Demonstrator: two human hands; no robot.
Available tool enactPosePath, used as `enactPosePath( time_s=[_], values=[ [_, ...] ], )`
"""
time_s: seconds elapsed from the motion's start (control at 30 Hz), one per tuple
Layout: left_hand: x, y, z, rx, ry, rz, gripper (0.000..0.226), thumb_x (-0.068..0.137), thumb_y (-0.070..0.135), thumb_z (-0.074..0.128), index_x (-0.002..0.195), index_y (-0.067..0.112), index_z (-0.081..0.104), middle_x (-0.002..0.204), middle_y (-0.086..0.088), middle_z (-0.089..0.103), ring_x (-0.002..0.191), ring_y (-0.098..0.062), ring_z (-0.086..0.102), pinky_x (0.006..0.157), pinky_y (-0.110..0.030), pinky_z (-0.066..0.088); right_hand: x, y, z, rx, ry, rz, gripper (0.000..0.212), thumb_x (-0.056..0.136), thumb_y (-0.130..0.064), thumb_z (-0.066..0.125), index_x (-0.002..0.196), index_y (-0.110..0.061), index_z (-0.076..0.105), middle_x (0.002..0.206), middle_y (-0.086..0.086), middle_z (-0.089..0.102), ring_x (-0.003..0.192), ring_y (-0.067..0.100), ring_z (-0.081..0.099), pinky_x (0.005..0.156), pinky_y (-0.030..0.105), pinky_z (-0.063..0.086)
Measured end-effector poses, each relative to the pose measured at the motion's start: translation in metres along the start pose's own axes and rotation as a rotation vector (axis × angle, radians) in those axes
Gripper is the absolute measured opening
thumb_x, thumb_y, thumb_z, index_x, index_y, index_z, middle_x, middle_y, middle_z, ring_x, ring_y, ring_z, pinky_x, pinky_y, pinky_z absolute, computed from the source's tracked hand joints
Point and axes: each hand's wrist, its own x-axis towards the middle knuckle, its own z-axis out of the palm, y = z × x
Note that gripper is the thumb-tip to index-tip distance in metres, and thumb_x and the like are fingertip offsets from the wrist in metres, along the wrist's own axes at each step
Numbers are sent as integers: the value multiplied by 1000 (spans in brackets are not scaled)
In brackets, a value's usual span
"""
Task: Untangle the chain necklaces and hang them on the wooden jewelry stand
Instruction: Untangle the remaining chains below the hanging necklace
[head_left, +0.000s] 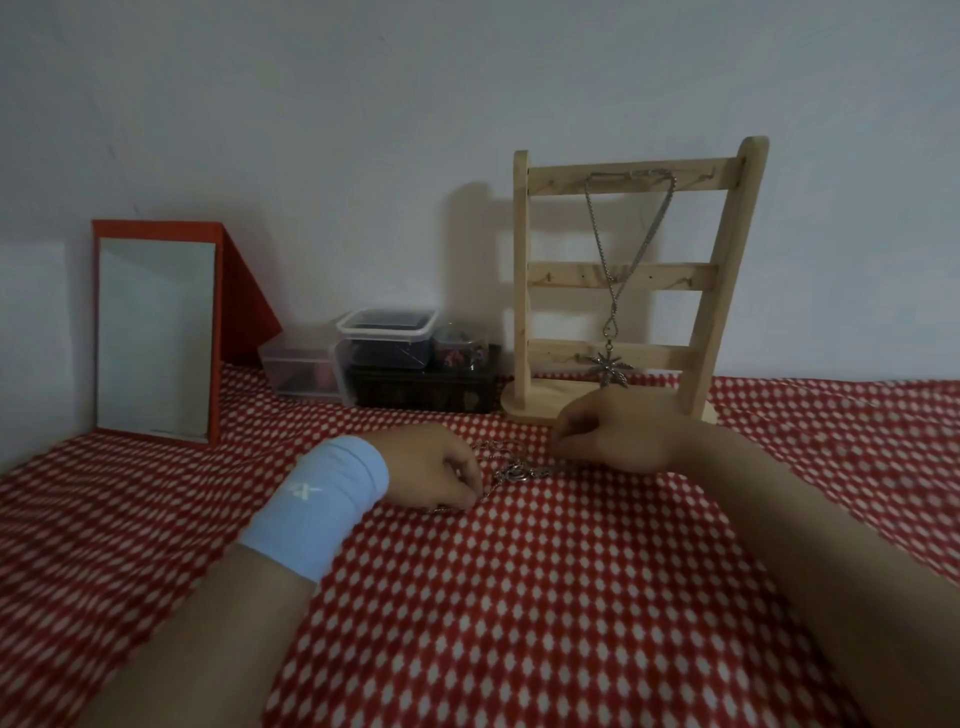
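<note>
Chain necklaces (514, 467) lie knotted on the cloth (571, 597) between the hands. Left hand (441, 475) and right hand (615, 436) each pinch a strand, apparently to spread the knot. One hung necklace (608, 366) occupies the wooden stand (522, 260).

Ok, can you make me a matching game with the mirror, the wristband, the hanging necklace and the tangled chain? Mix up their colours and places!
Things:
1. mirror
2. wristband
3. hanging necklace
4. tangled chain

Clues:
A. lies on the checked cloth, between the left hand and the right hand
B. has a red frame
C. is pale blue
D. is on the wooden stand

Pairs: 1-B, 2-C, 3-D, 4-A
</note>
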Motion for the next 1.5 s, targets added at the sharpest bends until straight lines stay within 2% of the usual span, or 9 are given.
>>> enactPosePath(
  time_s=[0.13, 0.6, 0.77, 0.93, 1.07, 1.23, 1.37, 1.43, 1.5],
  values=[
    [18, 7, 1, -11, 211, 56, 14, 90, 26, 66, 102, 30, 72, 97, 15, 64, 89, -2, 60, 86, -20, 48, 7, -7, 18, -13, 64, -52, 14, 96, -34, 67, 107, -32, 74, 100, -19, 69, 88, -8, 59, 84, 14, 50],
    [41, 2, 18, 38, 334, 206, 14, 87, 41, 66, 99, 36, 70, 98, 21, 50, 87, 0, 51, 82, -22, 46, 13, 6, 22, -156, 44, -46, 15, 98, -37, 62, 105, -30, 74, 96, -21, 62, 86, -2, 57, 78, 13, 44],
    [49, -6, 19, 6, 397, 208, 15, 91, 35, 65, 102, 28, 72, 99, 16, 57, 95, -5, 57, 86, -21, 45, 11, 6, 18, 139, 55, 50, 24, 107, -31, 44, 95, -26, 64, 96, -9, 65, 91, 8, 60, 83, 26, 45],
    [52, -8, 19, -748, 429, 96, 21, 99, 26, 52, 86, 22, 68, 90, -1, 72, 86, -17, 66, 76, -30, 51, 4, -5, 11, 770, 129, 126, 46, 109, -31, 34, 85, -4, 63, 84, 7, 76, 83, 27, 72, 80, 34, 57],
    [44, 0, 11, -1478, 368, 145, 18, 102, 15, 45, 90, 11, 58, 79, -10, 67, 68, -20, 65, 63, -32, 53, 5, -6, 8, 1139, 59, 115, 40, 108, -40, 37, 80, -14, 45, 62, 7, 53, 62, 27, 62, 71, 41, 56],
    [35, 8, 5, -1464, 339, 167, 13, 101, 21, 48, 101, 13, 59, 92, -12, 74, 73, -23, 70, 70, -37, 54, 0, 0, -1, 756, 4, 167, 43, 104, -42, 50, 69, -17, 50, 59, 0, 42, 48, 13, 34, 45, 27, 30],
    [31, 12, 0, -1407, 286, 223, 19, 94, 21, 58, 86, 17, 75, 102, -15, 73, 85, -23, 69, 77, -38, 56, -5, -4, -14, 230, -83, 133, 37, 91, -53, 65, 72, -23, 73, 75, -12, 70, 75, 9, 61, 80, 29, 49],
    [32, 14, 0, -1355, 291, 227, 17, 91, 21, 61, 89, 15, 76, 97, -9, 74, 88, -20, 69, 79, -35, 58, -3, -7, -16, 157, -96, 102, 33, 83, -64, 65, 88, -34, 78, 98, -21, 75, 98, 2, 65, 103, 36, 45],
    [34, 16, 0, -1288, 309, 206, 19, 92, 23, 62, 101, 12, 74, 102, -8, 75, 95, -21, 70, 85, -36, 56, -1, -10, -12, 185, -51, 69, 34, 82, -64, 63, 102, -40, 75, 109, -21, 73, 107, 1, 64, 106, 39, 44]
  ],
)
